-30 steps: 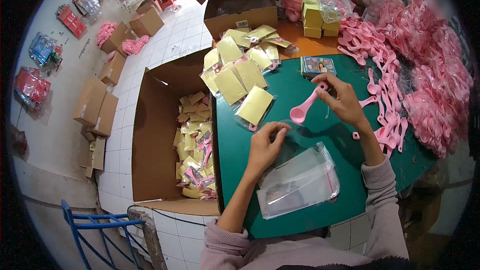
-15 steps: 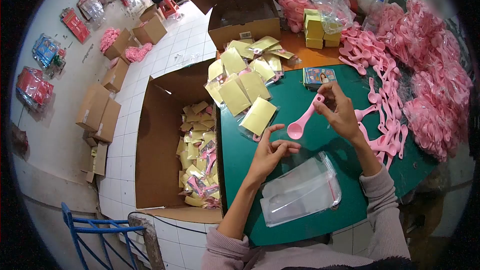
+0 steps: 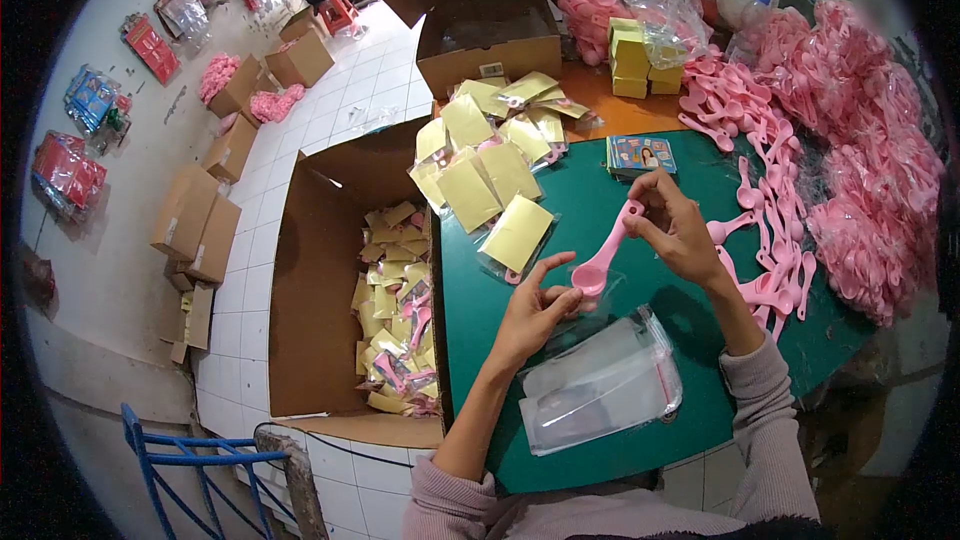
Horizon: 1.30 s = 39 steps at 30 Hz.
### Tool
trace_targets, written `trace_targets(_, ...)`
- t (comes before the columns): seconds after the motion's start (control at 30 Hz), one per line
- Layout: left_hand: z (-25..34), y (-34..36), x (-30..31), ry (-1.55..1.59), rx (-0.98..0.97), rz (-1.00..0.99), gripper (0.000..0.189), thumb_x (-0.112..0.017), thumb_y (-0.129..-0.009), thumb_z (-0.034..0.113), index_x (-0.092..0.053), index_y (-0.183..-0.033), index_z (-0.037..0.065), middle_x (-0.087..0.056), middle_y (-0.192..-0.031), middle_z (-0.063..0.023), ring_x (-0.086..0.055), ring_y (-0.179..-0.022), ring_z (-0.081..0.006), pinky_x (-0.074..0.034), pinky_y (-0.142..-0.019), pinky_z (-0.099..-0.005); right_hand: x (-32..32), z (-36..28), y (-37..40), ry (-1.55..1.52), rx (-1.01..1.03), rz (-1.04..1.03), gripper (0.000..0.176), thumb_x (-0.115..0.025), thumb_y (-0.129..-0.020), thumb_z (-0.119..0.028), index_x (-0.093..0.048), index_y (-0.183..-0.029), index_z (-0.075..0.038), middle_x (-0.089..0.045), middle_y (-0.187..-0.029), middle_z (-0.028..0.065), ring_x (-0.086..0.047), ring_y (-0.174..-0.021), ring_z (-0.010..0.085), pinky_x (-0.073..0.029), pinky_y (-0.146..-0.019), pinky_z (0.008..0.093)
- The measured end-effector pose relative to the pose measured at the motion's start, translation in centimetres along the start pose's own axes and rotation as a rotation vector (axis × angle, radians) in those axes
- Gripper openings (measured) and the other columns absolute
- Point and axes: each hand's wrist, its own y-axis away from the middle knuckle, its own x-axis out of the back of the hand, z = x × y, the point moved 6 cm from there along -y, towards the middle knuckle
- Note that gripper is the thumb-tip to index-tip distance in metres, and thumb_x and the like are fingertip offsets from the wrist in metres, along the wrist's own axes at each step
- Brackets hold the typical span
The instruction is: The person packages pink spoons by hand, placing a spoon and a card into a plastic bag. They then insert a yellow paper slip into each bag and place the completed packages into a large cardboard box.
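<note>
Now your right hand (image 3: 675, 235) is pinching the spoon (image 3: 611, 244), bowl slanting down toward your left hand (image 3: 524, 322), seemingly pinching a bag (image 3: 609, 292).

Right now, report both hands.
Left hand: thumb and fingers closed on a clear bag, index finger extended.
Right hand: closed, pinching the pink spoon by its handle end.
</note>
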Motion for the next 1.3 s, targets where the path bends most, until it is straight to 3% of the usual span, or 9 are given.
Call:
trace_targets(0.3, 0.2, 0.1, -0.1, -0.102, -0.053, 0.005, 0.039, -0.050, -0.088, 0.010, -0.039, -0.125, 0.007, -0.059, -0.084, -0.0026, -0.053, -0.076, -0.0070, -0.045, -0.071, -0.0210, -0.8, -1.2, 0.3, 0.043, 0.056, -0.038, 0.020, -0.058, -0.080, -0.006, -0.044, -0.094, -0.002, -0.055, -0.079, 0.0049, -0.055, -0.074, 0.0079, -0.045, -0.063, 0.0234)
trace_targets(0.4, 0.2, 0.1, -0.4, -0.048, -0.048, -0.033, 0.039, -0.050, -0.088, 0.012, -0.039, -0.126, 0.007, -0.060, -0.087, -0.0031, -0.054, -0.079, -0.0075, -0.045, -0.072, -0.0214, -0.3, -0.3, 0.2, -0.011, -0.064, -0.081, 0.021, -0.058, -0.079, -0.006, -0.044, -0.094, -0.002, -0.056, -0.079, 0.0052, -0.056, -0.075, 0.0085, -0.046, -0.064, 0.0237)
trace_targets(0.83, 2.4, 0.7, -1.5, 0.009, -0.200, -0.013, 0.040, -0.047, -0.090, 0.019, -0.039, -0.126, 0.003, -0.057, -0.097, -0.0038, -0.052, -0.089, -0.0069, -0.042, -0.078, -0.0198, -3.3, -0.3, 0.9, -0.014, -0.008, -0.264, 0.023, -0.062, -0.077, -0.009, -0.045, -0.091, -0.003, -0.060, -0.075, 0.0053, -0.059, -0.071, 0.0090, -0.047, -0.064, 0.0233)
trace_targets(0.93, 0.7, 1.0, 0.3, 0.017, 0.015, 0.051, 0.039, -0.042, -0.092, 0.025, -0.043, -0.122, 0.000, -0.057, -0.092, -0.0028, -0.051, -0.084, -0.0056, -0.044, -0.076, -0.0206, -1.8, -0.4, 0.6, 0.001, -0.014, -0.119, 0.022, -0.062, -0.077, -0.010, -0.045, -0.090, -0.003, -0.060, -0.075, 0.0048, -0.060, -0.069, 0.0096, -0.047, -0.064, 0.0233)
trace_targets(1.0, 0.2, 1.4, -0.5, -0.034, 0.160, -0.131, 0.040, -0.039, -0.093, 0.029, -0.047, -0.116, -0.003, -0.056, -0.087, -0.0020, -0.052, -0.078, -0.0056, -0.046, -0.074, -0.0227, -1.4, -0.9, 0.5, 0.017, -0.003, -0.074, 0.022, -0.063, -0.076, -0.009, -0.046, -0.089, -0.003, -0.059, -0.074, 0.0042, -0.060, -0.067, 0.0096, -0.047, -0.061, 0.0232)
trace_targets(1.1, 1.5, 1.4, -0.9, 0.030, 0.072, -0.044, 0.038, -0.039, -0.093, 0.027, -0.051, -0.111, -0.004, -0.059, -0.091, -0.0074, -0.058, -0.079, -0.0115, -0.049, -0.072, -0.0263, -1.8, -1.1, 0.7, 0.009, -0.017, -0.103, 0.019, -0.057, -0.082, -0.016, -0.047, -0.091, -0.004, -0.060, -0.081, 0.0079, -0.059, -0.076, 0.0122, -0.047, -0.069, 0.0258)
trace_targets(1.2, 2.0, 1.3, -0.6, 0.060, 0.028, -0.022, 0.037, -0.038, -0.093, 0.026, -0.051, -0.110, -0.004, -0.060, -0.096, -0.0116, -0.060, -0.085, -0.0158, -0.050, -0.073, -0.0272, -3.5, -1.3, 0.8, 0.124, 0.279, -0.303, 0.035, -0.044, -0.090, -0.034, -0.054, -0.091, 0.000, -0.058, -0.093, 0.0088, -0.055, -0.089, 0.0171, -0.043, -0.080, 0.0305)
trace_targets(1.27, 2.2, 1.4, -0.5, 0.102, 0.037, -0.007, 0.036, -0.038, -0.093, 0.026, -0.051, -0.111, -0.003, -0.060, -0.099, -0.0135, -0.060, -0.088, -0.0176, -0.050, -0.073, -0.0274, -4.1, -0.1, 0.6, -0.262, 0.205, -0.478, 0.051, -0.034, -0.090, -0.044, -0.060, -0.093, -0.001, -0.057, -0.098, 0.0091, -0.052, -0.096, 0.0216, -0.039, -0.086, 0.0338)
trace_targets(1.3, 2.4, 1.4, -0.4, 0.085, 0.048, 0.029, 0.037, -0.038, -0.093, 0.026, -0.051, -0.111, -0.003, -0.060, -0.099, -0.0137, -0.060, -0.088, -0.0180, -0.050, -0.073, -0.0273, -2.2, 1.3, -1.0, -0.358, 0.132, -0.401, 0.043, -0.042, -0.089, -0.038, -0.061, -0.095, -0.001, -0.057, -0.097, 0.0092, -0.052, -0.094, 0.0209, -0.040, -0.085, 0.0331)
